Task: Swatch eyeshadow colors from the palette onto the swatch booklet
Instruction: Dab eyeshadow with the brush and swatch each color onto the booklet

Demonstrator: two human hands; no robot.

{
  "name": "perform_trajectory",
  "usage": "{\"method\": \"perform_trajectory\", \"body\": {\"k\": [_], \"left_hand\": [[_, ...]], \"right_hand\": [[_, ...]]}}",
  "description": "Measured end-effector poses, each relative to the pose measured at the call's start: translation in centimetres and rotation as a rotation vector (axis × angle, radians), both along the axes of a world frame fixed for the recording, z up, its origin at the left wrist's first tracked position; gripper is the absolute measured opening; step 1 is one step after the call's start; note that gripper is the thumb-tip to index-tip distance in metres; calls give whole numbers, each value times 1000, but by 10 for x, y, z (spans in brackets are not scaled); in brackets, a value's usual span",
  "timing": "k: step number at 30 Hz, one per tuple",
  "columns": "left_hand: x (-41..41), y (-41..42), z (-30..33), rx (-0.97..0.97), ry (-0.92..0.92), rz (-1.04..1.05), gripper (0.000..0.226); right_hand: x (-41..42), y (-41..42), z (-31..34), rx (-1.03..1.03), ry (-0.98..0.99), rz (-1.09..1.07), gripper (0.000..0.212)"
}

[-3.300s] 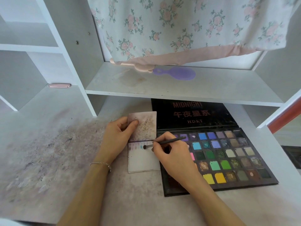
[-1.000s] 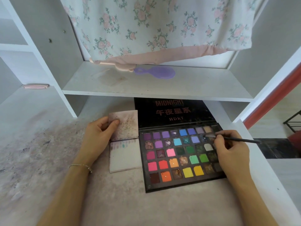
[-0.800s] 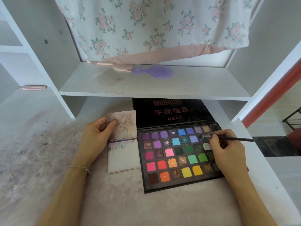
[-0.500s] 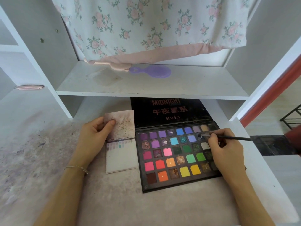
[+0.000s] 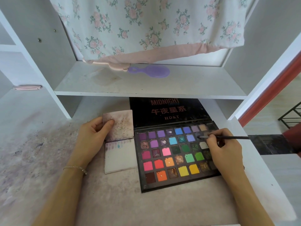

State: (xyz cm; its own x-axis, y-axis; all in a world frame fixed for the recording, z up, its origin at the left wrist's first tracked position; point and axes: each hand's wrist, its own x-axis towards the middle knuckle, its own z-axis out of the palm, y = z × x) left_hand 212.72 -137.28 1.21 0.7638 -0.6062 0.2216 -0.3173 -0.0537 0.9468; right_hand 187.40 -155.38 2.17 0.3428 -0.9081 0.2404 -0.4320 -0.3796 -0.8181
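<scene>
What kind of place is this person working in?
Probably a home makeup desk, not a shop or lab: a white shelf unit over a powder-stained desktop, a floral cloth hanging behind, and a purple hand mirror on the shelf.

You can read print in only one place: the inside of the palette's raised black lid (image 5: 169, 111), which stands up behind the rows of colour pans. At the top, in reddish capitals, you have "MIDNIGHT", with a small blue script word just under its right end that is too blurred for you to make out. Below that comes a line of four larger reddish Chinese characters, "午夜星系". Under those, in small spaced pale capitals, you see "HDKT". Small marks sit beneath the individual pans, but they are too tiny for you to read. The swatch booklet (image 5: 120, 144) beside the palette carries only colour smears, with no lettering you can read.
</scene>
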Motion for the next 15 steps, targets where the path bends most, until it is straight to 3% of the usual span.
{"method": "perform_trajectory", "body": {"k": [4, 9, 15], "left_hand": [[1, 0, -1, -10, 7, -3, 17], [2, 0, -1, -3, 15, -4, 17], [0, 0, 0, 4, 33, -5, 13]], "right_hand": [[0, 2, 4, 16, -95, 8, 9], [10, 15, 12, 128, -250, 116, 24], [39, 45, 20, 124, -205, 357, 25]]}}
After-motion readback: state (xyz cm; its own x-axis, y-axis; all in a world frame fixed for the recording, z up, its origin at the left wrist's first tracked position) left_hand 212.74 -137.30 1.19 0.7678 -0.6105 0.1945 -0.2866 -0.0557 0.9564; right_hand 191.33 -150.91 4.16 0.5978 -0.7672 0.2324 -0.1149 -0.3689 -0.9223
